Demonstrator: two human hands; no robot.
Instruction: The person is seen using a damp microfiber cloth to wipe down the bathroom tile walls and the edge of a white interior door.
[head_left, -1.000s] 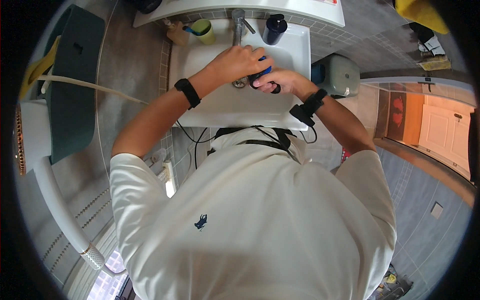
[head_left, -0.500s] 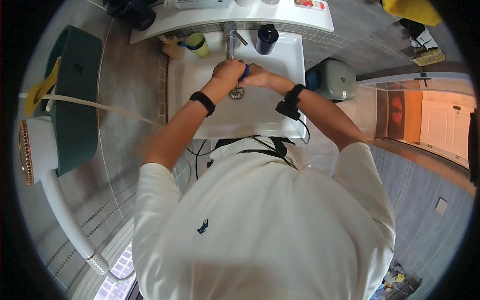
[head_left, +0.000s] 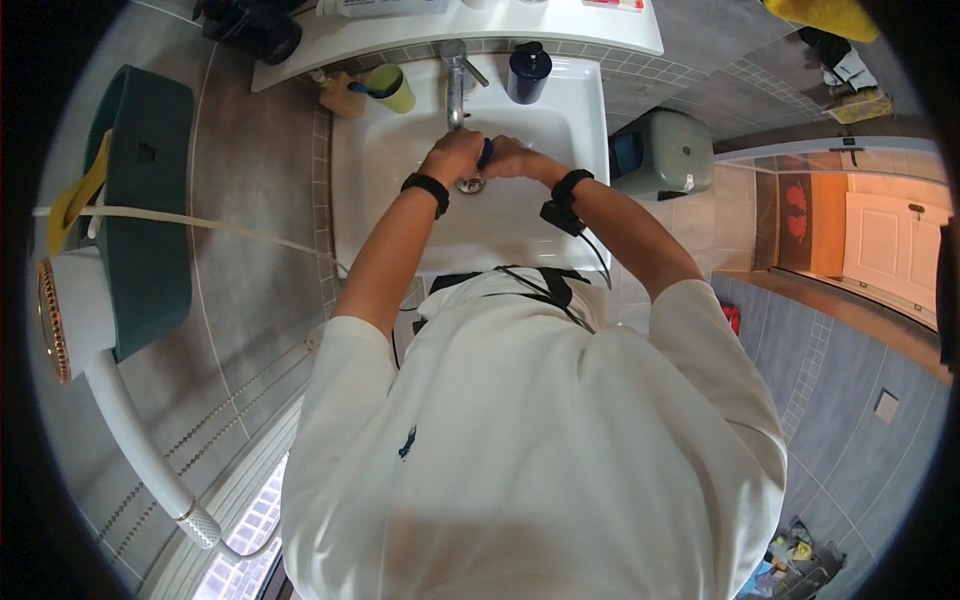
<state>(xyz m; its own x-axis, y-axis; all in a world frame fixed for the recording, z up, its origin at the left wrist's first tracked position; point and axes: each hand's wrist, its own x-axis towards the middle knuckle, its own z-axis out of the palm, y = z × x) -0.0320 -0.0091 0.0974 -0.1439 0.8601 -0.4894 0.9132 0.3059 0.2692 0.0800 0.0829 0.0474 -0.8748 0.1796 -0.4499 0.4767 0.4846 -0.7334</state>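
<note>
Over the white washbasin point(head_left: 400, 235), my left hand point(head_left: 456, 156) is closed in a loose fist just below the spout of the chrome faucet point(head_left: 455, 95). Close against it on the right, the fingers of my right hand point(head_left: 512, 160) are curled inward. Between the two hands shows a small dark-blue object point(head_left: 486, 153); both grip it, and its kind is mostly hidden. The metal drain point(head_left: 470, 185) lies just under my hands, partly covered by them. Whether water is running cannot be made out.
On the basin's back ledge stand a green cup point(head_left: 392, 90), a beige bottle point(head_left: 343, 95) and a dark-blue lidded bottle point(head_left: 529, 74). Behind runs a white shelf point(head_left: 560, 28). A grey-green bin point(head_left: 668, 155) stands to the right; a white showerhead point(head_left: 85, 300) is at left.
Both hands have come slightly nearer to me, baring more of the faucet's spout. My left elbow has swung inward to the right. The blue object stays between the hands.
</note>
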